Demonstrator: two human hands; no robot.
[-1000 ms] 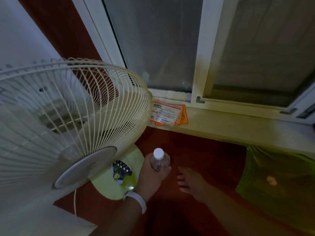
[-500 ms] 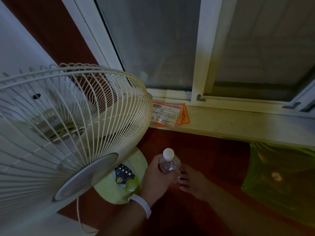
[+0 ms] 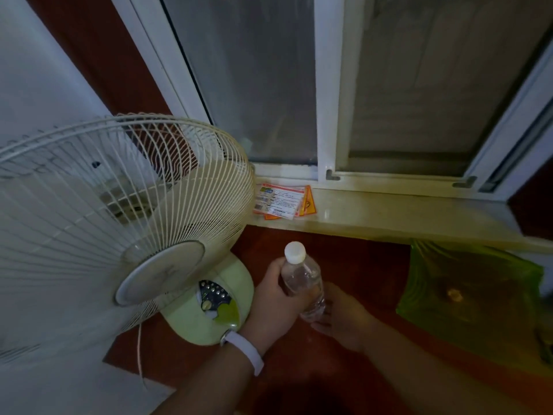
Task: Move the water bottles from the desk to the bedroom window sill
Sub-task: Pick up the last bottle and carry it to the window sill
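Lifting the water bottle point(image 3: 302, 280) onto the window sill point(image 3: 389, 214) risks clipping the sill's front edge or the fan point(image 3: 119, 205) left of it (the bottle is held below the sill). Left hand point(image 3: 275, 304) grips the upper body; right hand point(image 3: 347, 319) touches the base, grip unclear in dim light. Bottle: clear, white-capped, tilted.

window sill point(image 3: 389, 214): pale stone ledge under the window, running left to right | on sill, far left end: small fanned stack of printed cards point(image 3: 279, 202), white over orange | floor point(image 3: 344, 250): dark red | on floor, left: pale green fan base point(image 3: 194, 324) | right, below sill: green plastic bag point(image 3: 466, 298)
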